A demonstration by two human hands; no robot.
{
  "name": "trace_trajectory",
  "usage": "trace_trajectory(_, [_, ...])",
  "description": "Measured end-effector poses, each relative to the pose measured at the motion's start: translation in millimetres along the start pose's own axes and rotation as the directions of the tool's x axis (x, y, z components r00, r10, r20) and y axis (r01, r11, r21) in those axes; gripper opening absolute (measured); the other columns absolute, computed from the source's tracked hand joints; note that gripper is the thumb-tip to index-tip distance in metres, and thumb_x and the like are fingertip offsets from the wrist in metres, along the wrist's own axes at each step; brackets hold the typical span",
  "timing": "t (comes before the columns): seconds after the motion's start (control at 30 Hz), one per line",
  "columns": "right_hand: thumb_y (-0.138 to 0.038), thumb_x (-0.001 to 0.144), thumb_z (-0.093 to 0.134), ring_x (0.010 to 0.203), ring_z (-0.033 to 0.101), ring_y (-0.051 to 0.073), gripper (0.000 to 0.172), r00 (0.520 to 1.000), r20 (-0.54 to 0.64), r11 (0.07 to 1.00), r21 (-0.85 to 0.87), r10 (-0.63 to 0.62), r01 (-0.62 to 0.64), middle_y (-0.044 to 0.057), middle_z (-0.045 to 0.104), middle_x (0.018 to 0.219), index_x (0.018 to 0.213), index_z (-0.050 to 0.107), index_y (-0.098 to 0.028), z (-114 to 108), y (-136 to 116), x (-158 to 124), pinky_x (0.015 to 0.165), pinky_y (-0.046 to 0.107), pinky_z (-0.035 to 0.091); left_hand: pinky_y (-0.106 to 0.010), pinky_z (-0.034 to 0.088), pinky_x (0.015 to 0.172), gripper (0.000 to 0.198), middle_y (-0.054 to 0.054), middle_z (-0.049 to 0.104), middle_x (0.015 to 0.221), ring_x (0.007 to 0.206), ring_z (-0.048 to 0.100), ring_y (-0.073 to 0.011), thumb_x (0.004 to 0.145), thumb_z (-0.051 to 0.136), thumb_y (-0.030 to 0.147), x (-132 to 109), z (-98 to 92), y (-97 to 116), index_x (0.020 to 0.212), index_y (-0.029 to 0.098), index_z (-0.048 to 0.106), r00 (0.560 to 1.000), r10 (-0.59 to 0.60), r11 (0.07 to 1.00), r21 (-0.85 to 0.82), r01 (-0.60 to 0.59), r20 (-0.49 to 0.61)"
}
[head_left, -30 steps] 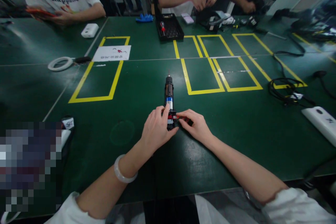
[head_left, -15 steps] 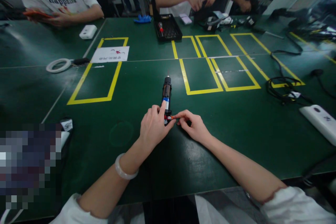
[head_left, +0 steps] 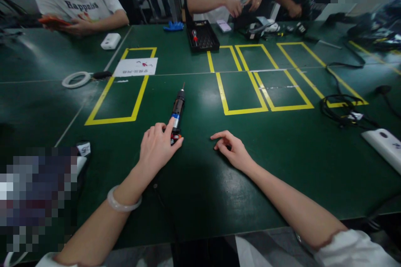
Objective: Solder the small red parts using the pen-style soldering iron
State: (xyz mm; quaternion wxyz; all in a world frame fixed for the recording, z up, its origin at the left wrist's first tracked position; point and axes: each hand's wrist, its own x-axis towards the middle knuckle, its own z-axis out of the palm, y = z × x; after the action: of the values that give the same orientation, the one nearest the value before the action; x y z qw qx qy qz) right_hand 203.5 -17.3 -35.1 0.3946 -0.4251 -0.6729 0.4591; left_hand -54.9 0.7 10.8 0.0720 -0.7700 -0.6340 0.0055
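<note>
My left hand rests on the lower end of a slim electric screwdriver lying on the table, its fingers and thumb around it. The screwdriver has a dark front with a thin bit pointing away from me, a blue and silver middle, and small red and orange parts at the near end. My palm and fingers hide part of that end. To the right, apart from the screwdriver, my right hand hovers or rests over the green table with its index finger stretched out and the others loosely bent; nothing is in it.
Yellow tape outlines mark the green table. A paper sign lies left, and a black tray holding a red-handled screwdriver stands at the back. Coiled black cable and a white power strip lie right. Three people sit opposite.
My left hand has moved left with the screwdriver, which now tilts, bit to the upper right. My right fingers have come away from its near end and stay about where they were.
</note>
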Motion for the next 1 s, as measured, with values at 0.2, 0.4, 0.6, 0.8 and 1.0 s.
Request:
trace_trajectory(0.2, [-0.013, 0.089, 0.050, 0.074, 0.063, 0.014, 0.024, 0.999, 0.018, 0.999, 0.007, 0.031, -0.031, 0.003, 0.064, 0.084, 0.111, 0.059, -0.018, -1, -4, 2, 0.068, 0.027, 0.047, -0.045, 0.038, 0.088, 0.069, -0.023, 0.052, 0.119, 0.102, 0.052, -0.0367, 0.093, 0.033, 0.054, 7, 8.7, -82, 0.147, 0.012, 0.032, 0.988, -0.137, 0.989, 0.065, 0.133, 0.067])
trace_trajectory(0.4, [-0.014, 0.089, 0.050, 0.073, 0.062, 0.013, 0.025, 0.999, 0.033, 0.999, -0.003, 0.035, -0.035, 0.003, 0.064, 0.087, 0.111, 0.059, -0.018, -1, -3, 3, 0.067, 0.026, 0.047, -0.039, 0.040, 0.082, 0.076, -0.027, 0.053, 0.119, 0.101, 0.055, -0.0372, 0.093, 0.022, 0.060, 17, 15.8, -154, 0.145, 0.005, 0.030, 0.945, -0.277, 0.948, 0.211, 0.239, 0.172])
trace_trajectory(0.6, [-0.013, 0.088, 0.051, 0.072, 0.060, 0.012, 0.025, 0.998, 0.046, 0.999, -0.003, 0.046, -0.046, 0.003, 0.065, 0.087, 0.110, 0.059, -0.017, -1, -4, 3, 0.067, 0.025, 0.047, -0.041, 0.039, 0.084, 0.072, -0.028, 0.054, 0.121, 0.104, 0.055, -0.0369, 0.094, 0.021, 0.058, 20, 17.4, -184, 0.142, 0.006, 0.034, 0.901, -0.373, 0.913, 0.257, 0.315, 0.221])
trace_trajectory(0.8, [-0.012, 0.087, 0.051, 0.070, 0.059, 0.011, 0.025, 0.997, 0.060, 0.998, -0.007, 0.056, -0.056, 0.002, 0.064, 0.086, 0.110, 0.060, -0.017, -2, -8, 4, 0.066, 0.025, 0.046, -0.036, 0.042, 0.075, 0.062, -0.021, 0.050, 0.123, 0.101, 0.055, -0.0343, 0.088, 0.042, 0.058, 13, 17.9, -156, 0.130, 0.014, 0.050, 0.874, -0.485, 0.863, 0.143, 0.485, -0.034])
trace_trajectory(1.0, [-0.013, 0.086, 0.053, 0.065, 0.055, 0.010, 0.025, 0.996, 0.068, 0.998, -0.023, 0.054, -0.052, 0.001, 0.064, 0.083, 0.110, 0.060, -0.017, -4, -9, 4, 0.064, 0.024, 0.045, -0.039, 0.042, 0.070, 0.055, -0.017, 0.051, 0.120, 0.094, 0.057, -0.0339, 0.088, 0.039, 0.057, 15, 8.3, -144, 0.115, 0.013, 0.059, 0.871, -0.490, 0.868, 0.114, 0.483, 0.043])
